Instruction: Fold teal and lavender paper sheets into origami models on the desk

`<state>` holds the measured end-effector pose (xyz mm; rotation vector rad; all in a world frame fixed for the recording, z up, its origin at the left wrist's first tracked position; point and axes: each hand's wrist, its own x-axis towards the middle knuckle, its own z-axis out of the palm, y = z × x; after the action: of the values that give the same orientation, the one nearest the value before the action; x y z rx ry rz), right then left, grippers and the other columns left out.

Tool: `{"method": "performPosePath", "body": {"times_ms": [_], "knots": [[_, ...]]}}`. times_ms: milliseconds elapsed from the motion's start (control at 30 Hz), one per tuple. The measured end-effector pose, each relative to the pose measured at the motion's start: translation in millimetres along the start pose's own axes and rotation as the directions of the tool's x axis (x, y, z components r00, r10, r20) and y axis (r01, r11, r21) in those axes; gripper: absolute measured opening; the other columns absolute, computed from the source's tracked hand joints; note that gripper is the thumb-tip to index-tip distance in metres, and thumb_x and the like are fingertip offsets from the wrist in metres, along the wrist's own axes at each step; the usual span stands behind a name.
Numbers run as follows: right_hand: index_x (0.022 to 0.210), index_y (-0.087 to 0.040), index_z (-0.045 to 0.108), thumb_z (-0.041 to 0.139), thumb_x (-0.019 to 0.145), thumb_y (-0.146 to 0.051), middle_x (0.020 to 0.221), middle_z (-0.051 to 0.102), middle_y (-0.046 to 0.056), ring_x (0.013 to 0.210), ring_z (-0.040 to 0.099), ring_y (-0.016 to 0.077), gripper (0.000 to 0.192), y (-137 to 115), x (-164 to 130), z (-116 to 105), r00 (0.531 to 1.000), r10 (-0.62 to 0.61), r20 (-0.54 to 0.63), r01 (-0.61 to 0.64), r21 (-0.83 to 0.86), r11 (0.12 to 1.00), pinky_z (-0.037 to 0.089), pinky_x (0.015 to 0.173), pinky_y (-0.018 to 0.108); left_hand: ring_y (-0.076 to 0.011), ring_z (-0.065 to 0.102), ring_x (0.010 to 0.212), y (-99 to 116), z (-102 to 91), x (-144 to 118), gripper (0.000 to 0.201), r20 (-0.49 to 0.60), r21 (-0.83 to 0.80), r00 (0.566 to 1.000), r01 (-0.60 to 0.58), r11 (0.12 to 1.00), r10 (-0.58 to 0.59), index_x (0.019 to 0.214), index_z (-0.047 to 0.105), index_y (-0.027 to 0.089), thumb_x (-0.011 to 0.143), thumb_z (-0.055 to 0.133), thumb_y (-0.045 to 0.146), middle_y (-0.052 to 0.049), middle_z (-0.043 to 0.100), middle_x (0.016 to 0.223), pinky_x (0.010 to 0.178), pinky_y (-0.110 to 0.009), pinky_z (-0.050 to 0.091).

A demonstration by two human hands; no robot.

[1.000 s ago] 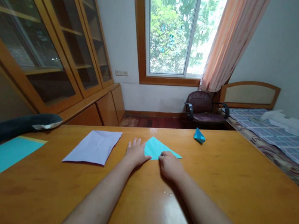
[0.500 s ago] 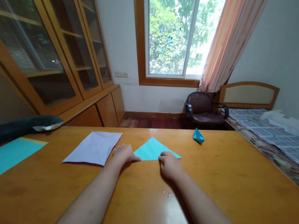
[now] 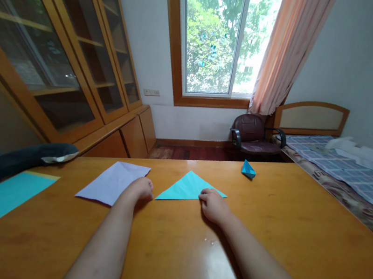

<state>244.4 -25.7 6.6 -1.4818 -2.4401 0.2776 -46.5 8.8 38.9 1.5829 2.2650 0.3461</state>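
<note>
A sheet of turquoise paper (image 3: 182,187), folded into a triangle, lies on the table with its long edge towards me. My right hand (image 3: 212,204) rests at the right part of that edge, fingers bent and pressed onto the paper. My left hand (image 3: 142,190) is curled just beyond the triangle's left corner, with the corner tip showing beside it and nothing visible in the fingers. A creased pale purple sheet (image 3: 108,184) lies to the left, partly behind my left hand and wrist. Farther back on the right sits a small folded blue paper piece (image 3: 248,169).
The wooden table (image 3: 280,239) fills the foreground. At its left lie a turquoise sheet with a yellow border (image 3: 3,200) and a long dark object (image 3: 9,158). Beyond stand a glass-door cabinet (image 3: 111,123), a brown armchair (image 3: 251,135) and a bed (image 3: 346,160).
My left hand has slid left along the triangle's edge, uncovering its left corner. The purple sheet has shifted slightly left. My right hand has stayed nearly in place.
</note>
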Motion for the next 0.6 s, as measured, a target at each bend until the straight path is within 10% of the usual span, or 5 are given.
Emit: {"method": "performPosePath", "body": {"times_ms": [333,600], "knots": [[0.089,-0.018,0.072,0.042,0.087,-0.013,0.102,0.065,0.008,0.099,0.054,0.018,0.03,1.4,-0.3,-0.7,1.0,-0.016,-0.012,0.016,0.02,1.0,0.036,0.088,0.027,-0.018,0.059,0.067,15.9,17.8,-8.1,0.025,0.044,-0.216,0.931,-0.346,0.913,0.363,0.063,0.065,0.018,0.073,0.055,0.039,-0.002,0.065,0.065,0.058,-0.025,0.038],[0.082,-0.016,0.069,0.041,0.087,-0.011,0.095,0.065,0.008,0.096,0.053,0.0178,0.029,-1.4,1.3,0.0,0.997,-0.037,-0.064,0.037,0.008,0.999,0.036,0.088,0.027,-0.0192,0.06,0.078,27.0,37.2,-22.4,0.024,-0.045,-0.093,0.911,-0.413,0.906,0.411,0.089,0.067,0.018,0.073,0.061,0.033,-0.006,0.068,0.084,0.067,-0.025,0.041]]}}
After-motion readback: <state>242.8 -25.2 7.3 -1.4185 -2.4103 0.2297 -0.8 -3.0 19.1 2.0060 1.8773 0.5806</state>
